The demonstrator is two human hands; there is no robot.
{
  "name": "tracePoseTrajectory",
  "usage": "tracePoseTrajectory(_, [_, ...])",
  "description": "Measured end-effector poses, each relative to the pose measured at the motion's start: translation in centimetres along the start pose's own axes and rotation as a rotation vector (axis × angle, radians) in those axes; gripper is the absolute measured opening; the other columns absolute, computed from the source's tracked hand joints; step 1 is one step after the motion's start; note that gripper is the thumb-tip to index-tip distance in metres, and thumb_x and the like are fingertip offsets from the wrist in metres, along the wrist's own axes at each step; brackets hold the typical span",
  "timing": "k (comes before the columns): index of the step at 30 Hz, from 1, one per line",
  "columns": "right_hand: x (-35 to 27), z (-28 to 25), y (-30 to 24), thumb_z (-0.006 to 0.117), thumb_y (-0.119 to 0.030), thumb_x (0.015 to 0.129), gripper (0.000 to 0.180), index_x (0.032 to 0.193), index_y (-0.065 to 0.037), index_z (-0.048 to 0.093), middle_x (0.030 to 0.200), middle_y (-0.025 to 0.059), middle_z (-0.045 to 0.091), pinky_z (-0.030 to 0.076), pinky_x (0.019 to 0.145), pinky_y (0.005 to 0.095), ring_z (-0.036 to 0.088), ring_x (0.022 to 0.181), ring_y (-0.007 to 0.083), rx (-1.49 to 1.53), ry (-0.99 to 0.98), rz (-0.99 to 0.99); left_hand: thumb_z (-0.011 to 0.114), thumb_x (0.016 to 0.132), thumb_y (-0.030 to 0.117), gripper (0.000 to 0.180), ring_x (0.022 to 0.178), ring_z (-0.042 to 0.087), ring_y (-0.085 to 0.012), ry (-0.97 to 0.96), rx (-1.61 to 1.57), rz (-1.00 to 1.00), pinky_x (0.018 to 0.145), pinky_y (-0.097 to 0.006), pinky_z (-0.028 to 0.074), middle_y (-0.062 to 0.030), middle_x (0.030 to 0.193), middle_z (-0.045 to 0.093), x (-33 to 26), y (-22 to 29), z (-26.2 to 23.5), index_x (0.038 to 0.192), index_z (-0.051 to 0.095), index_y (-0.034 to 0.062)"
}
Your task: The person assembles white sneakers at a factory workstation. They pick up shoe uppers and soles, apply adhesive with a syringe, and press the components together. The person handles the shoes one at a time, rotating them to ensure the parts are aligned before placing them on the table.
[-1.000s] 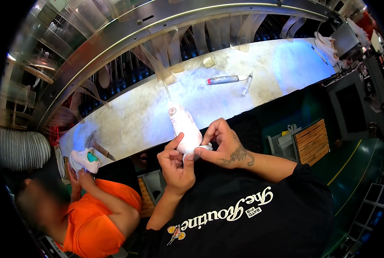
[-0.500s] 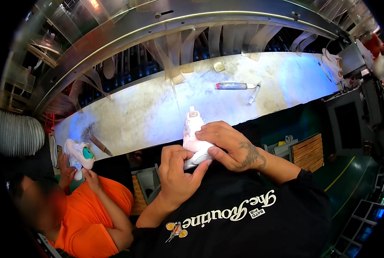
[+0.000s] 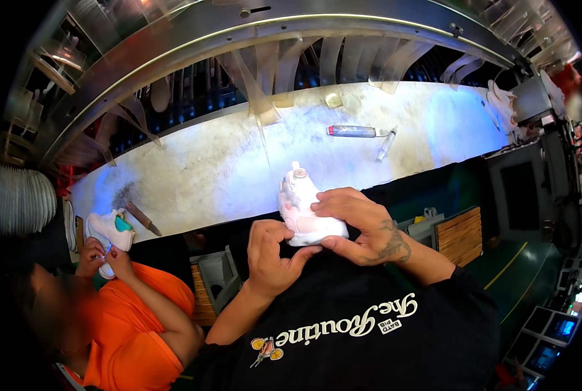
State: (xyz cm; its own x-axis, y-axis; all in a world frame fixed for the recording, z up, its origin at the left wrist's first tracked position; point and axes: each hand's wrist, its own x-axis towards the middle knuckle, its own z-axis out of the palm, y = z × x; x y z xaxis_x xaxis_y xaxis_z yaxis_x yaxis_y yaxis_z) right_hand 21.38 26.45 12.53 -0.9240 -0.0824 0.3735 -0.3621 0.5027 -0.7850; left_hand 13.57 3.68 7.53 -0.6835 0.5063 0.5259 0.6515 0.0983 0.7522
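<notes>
At worn pale bench | right hand (image 3: 359, 225) grips small white-pink shoe (image 3: 304, 215) | left hand (image 3: 271, 257) curled, touching sole

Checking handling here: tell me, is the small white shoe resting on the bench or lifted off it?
Lifted. The small white shoe is gripped between the left hand and right hand, in front of the workbench.

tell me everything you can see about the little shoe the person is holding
The small shoe is white with pale pink side panels, a white sole and a round knob near its top. It looks soft and padded. It is held in the air before the worktable edge, toe pointing away. The right hand wraps its top and heel; the left hand touches its underside.
</notes>
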Motion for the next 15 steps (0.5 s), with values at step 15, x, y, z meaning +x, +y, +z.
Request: tracePoseTrajectory(15, [0.8, -1.4, 0.5, 0.087, -0.015, 0.090, 0.048, 0.131, 0.001, 0.071, 0.129, 0.0183, 0.074, 0.054, 0.109, 0.0494, 0.068, 0.128, 0.0426, 0.030, -0.131, 0.011, 0.101, 0.072, 0.009, 0.048, 0.082, 0.063, -0.0250, -0.014, -0.141, -0.168, 0.071, -0.035, 0.054, -0.0108, 0.095, 0.064, 0.1, 0.2, 0.2, 0.098, 0.061, 0.0038])
